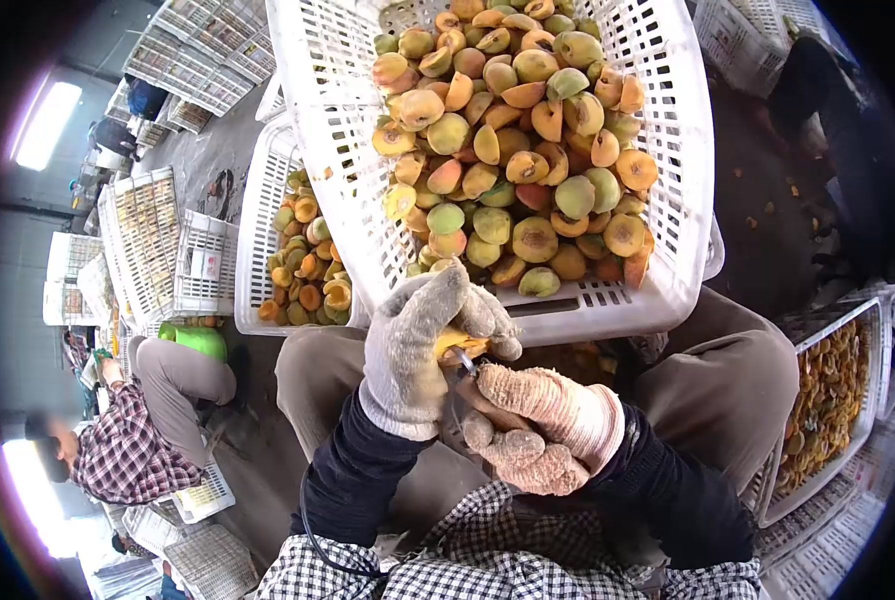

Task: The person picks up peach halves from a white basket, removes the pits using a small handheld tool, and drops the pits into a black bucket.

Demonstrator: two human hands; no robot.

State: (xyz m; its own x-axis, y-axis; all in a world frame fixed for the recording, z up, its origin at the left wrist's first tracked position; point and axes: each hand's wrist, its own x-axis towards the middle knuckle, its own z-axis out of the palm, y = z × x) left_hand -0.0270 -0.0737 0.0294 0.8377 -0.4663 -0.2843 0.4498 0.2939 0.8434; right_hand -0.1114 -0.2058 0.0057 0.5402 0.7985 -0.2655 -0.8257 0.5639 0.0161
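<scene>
My left hand (417, 345), in a grey knit glove, is closed around a piece of orange-fleshed stone fruit (461, 346). In a pale pinkish work glove, my right hand (539, 425) grips a small hand tool (494, 402) with a brown handle and a metal end. That metal end touches the fruit; its exact shape is partly hidden by the fingers. Just beyond both hands, a white perforated crate (607, 318) tilts toward me, holding many yellow-green and reddish stone fruits (534, 240), several of them halved.
A second white crate (252, 250) with cut fruit stands at left. On the right is a crate (872, 385) of orange fruit pieces. A person in a plaid shirt (137, 450) sits at far left near a green bucket (195, 340). Stacked crates (202, 45) stand behind.
</scene>
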